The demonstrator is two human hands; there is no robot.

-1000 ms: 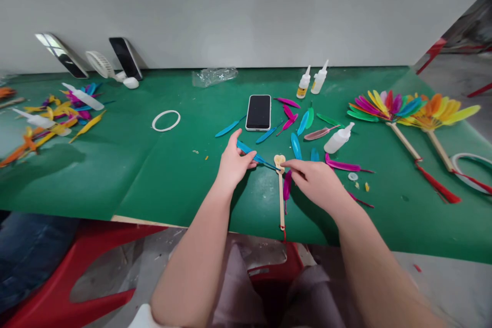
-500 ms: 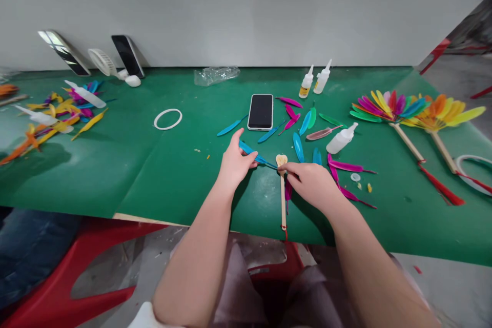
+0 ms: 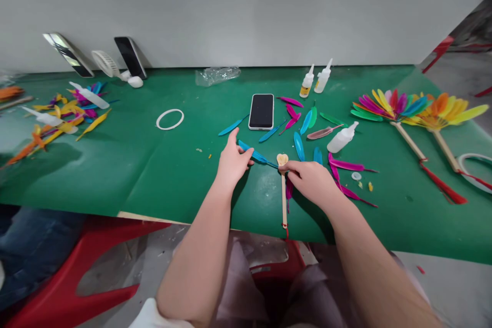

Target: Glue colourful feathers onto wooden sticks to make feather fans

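Observation:
My left hand (image 3: 231, 162) pinches a blue feather (image 3: 257, 156) whose quill tip touches the heart-shaped head of a wooden fan stick (image 3: 283, 192). That stick lies on the green table cover (image 3: 161, 174) and points toward me. My right hand (image 3: 312, 180) is closed over the stick just below its head, pressing it down. A magenta feather (image 3: 288, 190) shows under this hand. Loose blue, green and magenta feathers lie scattered just behind both hands.
A phone (image 3: 261, 111) lies face up behind my hands. Two glue bottles (image 3: 315, 81) stand further back, and another bottle (image 3: 341, 138) lies on its side. Two finished feather fans (image 3: 407, 107) lie at the right. A white ring (image 3: 169, 119) and a feather pile (image 3: 61, 118) are at the left.
My right hand has slid from beside the stick onto it, just below its head. The left hand keeps its hold on the blue feather. The view has shifted slightly.

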